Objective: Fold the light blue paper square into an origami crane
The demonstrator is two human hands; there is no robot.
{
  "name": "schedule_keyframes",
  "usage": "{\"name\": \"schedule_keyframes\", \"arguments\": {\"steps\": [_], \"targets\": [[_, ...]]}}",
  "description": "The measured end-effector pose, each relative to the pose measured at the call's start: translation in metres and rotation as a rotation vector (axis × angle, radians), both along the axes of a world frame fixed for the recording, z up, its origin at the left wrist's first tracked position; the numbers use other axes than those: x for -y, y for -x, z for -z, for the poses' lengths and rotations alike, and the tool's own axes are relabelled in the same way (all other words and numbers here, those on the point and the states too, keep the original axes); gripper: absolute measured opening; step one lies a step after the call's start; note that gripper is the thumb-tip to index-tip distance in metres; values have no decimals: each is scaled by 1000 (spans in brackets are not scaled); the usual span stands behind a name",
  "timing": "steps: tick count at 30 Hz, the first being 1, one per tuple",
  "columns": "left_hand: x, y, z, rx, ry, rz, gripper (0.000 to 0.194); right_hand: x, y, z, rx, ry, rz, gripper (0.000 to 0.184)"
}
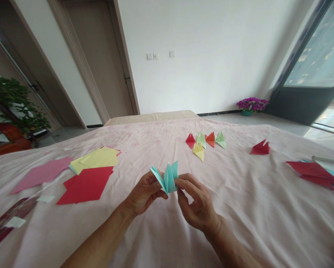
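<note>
The turquoise folded paper [170, 178] is held upright above the pink cloth [161, 230], between two bare hands. Its left side is pinched between the thumb and fingers of the left hand [147, 190]; its right side is gripped at the edge by the fingertips of the right hand [196, 201], the thumb being set low, near the paper's bottom corner. Several pointed flaps are fanned out at its top.

Beyond the turquoise folded paper and to its right, five small folded pieces [210, 139] (red, orange, yellow and two pale green) are grouped on the cloth. Farther to its right, a lone red folded piece [260, 147] is seen, with red sheets [313, 174] nearer the cloth's right side. To its left, a red square sheet [86, 185], yellow sheets [98, 158] and a pink sheet [42, 174] are laid out.
</note>
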State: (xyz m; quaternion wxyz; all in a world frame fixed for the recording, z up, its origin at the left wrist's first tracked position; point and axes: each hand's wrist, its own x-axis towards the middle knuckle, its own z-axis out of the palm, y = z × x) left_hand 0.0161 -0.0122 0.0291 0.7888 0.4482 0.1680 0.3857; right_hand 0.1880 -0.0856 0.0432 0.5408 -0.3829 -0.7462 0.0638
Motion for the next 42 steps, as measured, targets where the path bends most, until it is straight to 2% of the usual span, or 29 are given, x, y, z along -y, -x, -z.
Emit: {"name": "schedule_keyframes", "arguments": {"steps": [3,10,15,19,23,27,35,42], "targets": [[0,0,0,-3,-13,7,19,1,1,-2,2,4,6,38],[2,-1,-3,-2,5,11,17,2,4,2,-9,-157,96,34],[4,-2,-6,-43,11,-63,20,3,4,0,14,-239,128,32],[4,-2,-7,-65,6,-61,20,3,3,1,20,-277,136,30],[5,-5,-4,-47,29,-24,19,3,2,2,-10,-233,127,32],[6,-6,1,-71,61,-39,18,2,2,2,-59,-187,121,32],[8,-8,1,-106,86,-102,19,-1,6,0,-196,-65,134,17],[10,-10,-1,-113,101,-134,19,-1,5,1,-169,-58,142,13]]}}
